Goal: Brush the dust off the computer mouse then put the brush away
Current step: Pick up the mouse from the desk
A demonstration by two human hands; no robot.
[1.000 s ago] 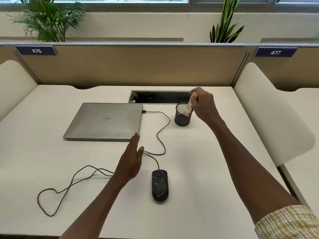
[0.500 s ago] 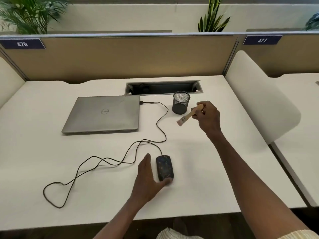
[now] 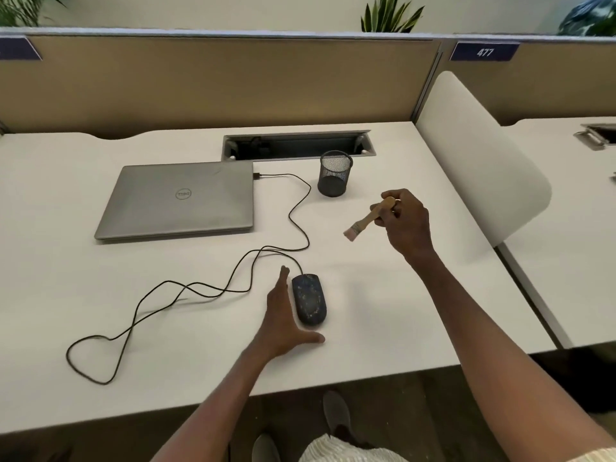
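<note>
A dark wired computer mouse (image 3: 309, 300), speckled with dust, lies on the white desk (image 3: 383, 311) near its front edge. My left hand (image 3: 283, 323) rests flat beside the mouse, fingers along its left side and thumb stretched under its near end. My right hand (image 3: 405, 223) hovers above the desk, right of and beyond the mouse, holding a small wooden-handled brush (image 3: 366, 220) with its pale bristles pointing down and left. An empty black mesh cup (image 3: 335, 173) stands farther back.
A shut grey laptop (image 3: 181, 200) lies at the back left, with the mouse cable (image 3: 200, 288) looping across the desk to it. A cable slot (image 3: 296, 145) opens behind the cup. A white side divider (image 3: 480, 155) borders the desk's right side.
The brush came out of the mesh cup in my right hand and moved toward me. My left hand slid from beside the cable to brace the mouse.
</note>
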